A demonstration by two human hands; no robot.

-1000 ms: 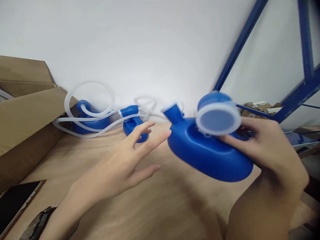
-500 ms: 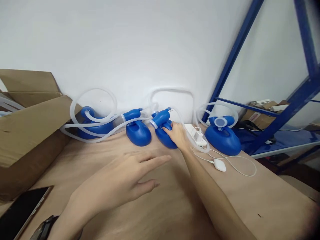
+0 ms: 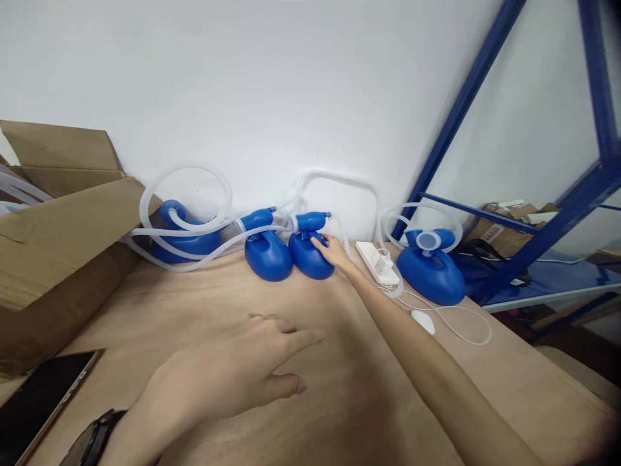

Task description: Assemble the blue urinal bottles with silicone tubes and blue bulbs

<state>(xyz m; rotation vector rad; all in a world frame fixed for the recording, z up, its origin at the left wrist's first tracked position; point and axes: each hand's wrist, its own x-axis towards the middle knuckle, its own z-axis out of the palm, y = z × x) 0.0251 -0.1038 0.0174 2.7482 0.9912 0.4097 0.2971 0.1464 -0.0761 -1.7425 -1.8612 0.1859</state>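
Note:
My right hand (image 3: 332,251) reaches to the back of the table, its fingers round the handle of a blue plastic urinal bottle (image 3: 310,260). That bottle stands on the table with its capped neck turned sideways and a clear hose (image 3: 257,234) running from it. Another blue urinal bottle (image 3: 269,259) stands close on its left. Over the table's middle, my left hand (image 3: 242,366) hangs with its fingers stretched and apart, holding nothing. A third bottle (image 3: 191,246) lies at the far left under looped hose, and one more (image 3: 431,278) stands to the right.
An open cardboard box (image 3: 72,239) stands at the left, with a dark phone (image 3: 43,395) before it. A white power strip (image 3: 378,264), a cable and a small white case (image 3: 423,320) lie right of my forearm. Blue metal shelving (image 3: 456,110) rises on the right.
My right hand has shifted the bottle leftward, close beside its neighbour, and its neck now lies more level. My left hand stays spread, slightly lower.

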